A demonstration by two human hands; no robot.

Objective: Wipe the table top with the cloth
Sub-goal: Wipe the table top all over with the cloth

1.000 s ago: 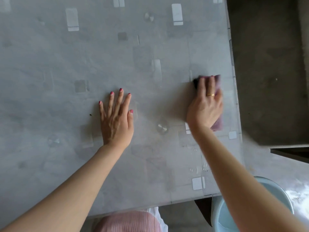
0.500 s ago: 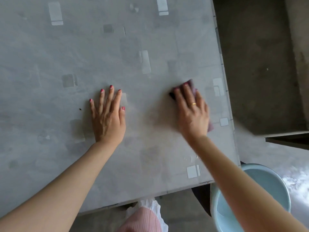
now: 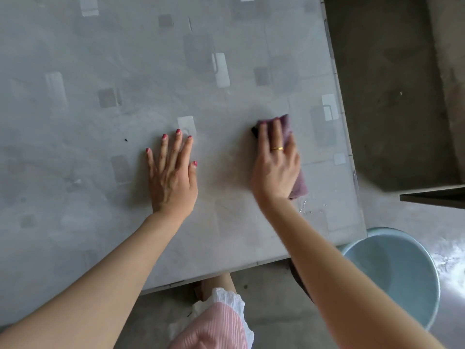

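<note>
The grey table top (image 3: 125, 59), patterned with pale squares, fills most of the head view. A folded purple cloth (image 3: 298, 183) lies flat on it near the right edge. My right hand (image 3: 275, 162) presses down on the cloth with straight fingers, covering most of it. My left hand (image 3: 171, 172) rests flat on the bare table, fingers spread, a hand's width left of the cloth. A small dark speck (image 3: 125, 140) sits on the table left of my left hand.
Water droplets (image 3: 310, 210) glisten on the table just below the cloth. A light blue basin (image 3: 402, 273) stands on the floor off the table's near right corner. A concrete step (image 3: 402, 96) drops away right of the table edge.
My right hand slid the cloth left and toward me, then back to the right and slightly away. My left hand stayed flat in place.
</note>
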